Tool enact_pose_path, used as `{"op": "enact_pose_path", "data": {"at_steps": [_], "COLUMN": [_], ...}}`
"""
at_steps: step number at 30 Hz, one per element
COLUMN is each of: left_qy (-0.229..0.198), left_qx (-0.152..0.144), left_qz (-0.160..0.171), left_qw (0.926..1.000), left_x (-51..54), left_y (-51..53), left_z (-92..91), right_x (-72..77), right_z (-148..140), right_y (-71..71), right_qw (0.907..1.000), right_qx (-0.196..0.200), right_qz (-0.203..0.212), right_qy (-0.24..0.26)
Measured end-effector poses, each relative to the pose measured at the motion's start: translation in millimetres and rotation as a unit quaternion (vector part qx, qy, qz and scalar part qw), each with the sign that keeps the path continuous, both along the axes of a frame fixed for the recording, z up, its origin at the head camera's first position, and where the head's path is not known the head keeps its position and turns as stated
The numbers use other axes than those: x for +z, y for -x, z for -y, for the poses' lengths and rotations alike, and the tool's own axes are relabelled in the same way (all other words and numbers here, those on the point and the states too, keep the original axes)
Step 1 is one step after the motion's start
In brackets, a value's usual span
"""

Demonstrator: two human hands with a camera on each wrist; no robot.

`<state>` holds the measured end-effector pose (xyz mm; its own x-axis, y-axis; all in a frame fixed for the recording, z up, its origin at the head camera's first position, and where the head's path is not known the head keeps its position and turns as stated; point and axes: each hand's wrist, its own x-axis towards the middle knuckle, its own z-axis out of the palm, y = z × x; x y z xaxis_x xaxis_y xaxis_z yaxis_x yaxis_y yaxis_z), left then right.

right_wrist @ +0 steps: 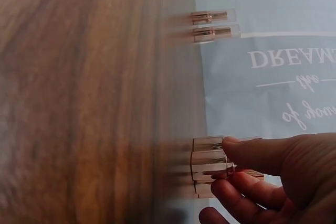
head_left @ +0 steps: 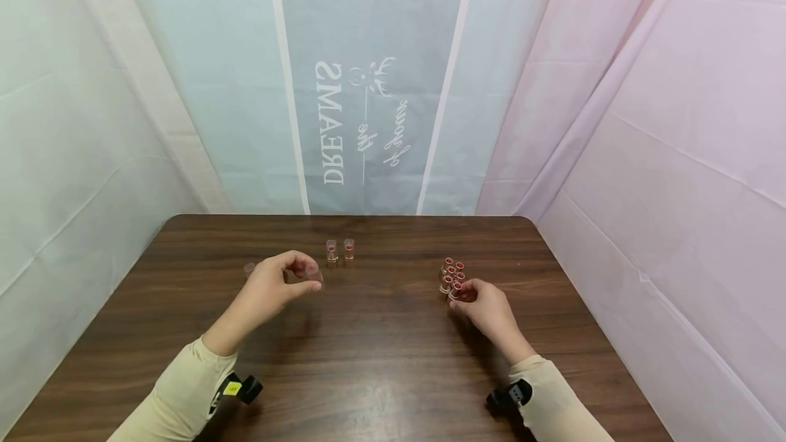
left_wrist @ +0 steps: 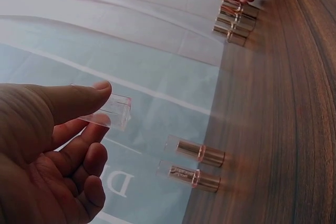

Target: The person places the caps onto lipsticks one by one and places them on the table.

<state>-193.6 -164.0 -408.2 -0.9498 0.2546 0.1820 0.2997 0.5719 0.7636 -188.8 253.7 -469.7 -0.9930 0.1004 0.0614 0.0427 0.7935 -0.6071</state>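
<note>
My left hand [head_left: 270, 286] is raised over the left part of the table and pinches a clear lipstick cap [left_wrist: 122, 114] between thumb and fingers. On the right, my right hand [head_left: 489, 308] has thumb and forefinger around the nearest uncapped lipstick [head_left: 456, 289]. That lipstick stands at the front of a tight group of several gold lipsticks [head_left: 449, 263] with open red tops. In the right wrist view the fingers partly hide the group. Two lipsticks with clear caps, a left one [head_left: 331, 252] and a right one [head_left: 348, 249], stand upright between the hands, farther back.
Another clear piece [head_left: 249, 269], like a cap, is partly hidden behind my left hand. The brown wooden table [head_left: 381, 346] ends at a printed blue curtain [head_left: 374, 33]. Pale cloth walls [head_left: 694, 176] flank both sides.
</note>
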Motion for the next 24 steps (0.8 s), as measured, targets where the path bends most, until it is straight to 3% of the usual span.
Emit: {"op": "enact_pose_path", "data": {"at_steps": [11,16,20,24], "left_qy": [0.001,-0.002,-0.008,-0.012], "left_qx": [0.001,0.000,-0.002,-0.005], "left_qz": [0.009,0.008,0.008,0.007], "left_qw": [1.0000,1.0000,0.9999,0.9999], "left_x": [-1.4,-1.9,-1.2,0.2], "left_y": [0.4,-0.3,0.0,0.5], "left_z": [0.3,1.2,1.2,2.0], "right_x": [-9.9,-7.6,6.8,30.6], "right_z": [6,5,4,7], "right_y": [2.6,1.6,-4.8,-6.5], "right_qw": [0.9991,0.9990,0.9990,0.9956], "right_qx": [-0.012,-0.022,-0.028,-0.007], "right_qz": [0.001,-0.008,-0.030,-0.090], "right_qy": [-0.041,-0.038,-0.020,0.024]}}
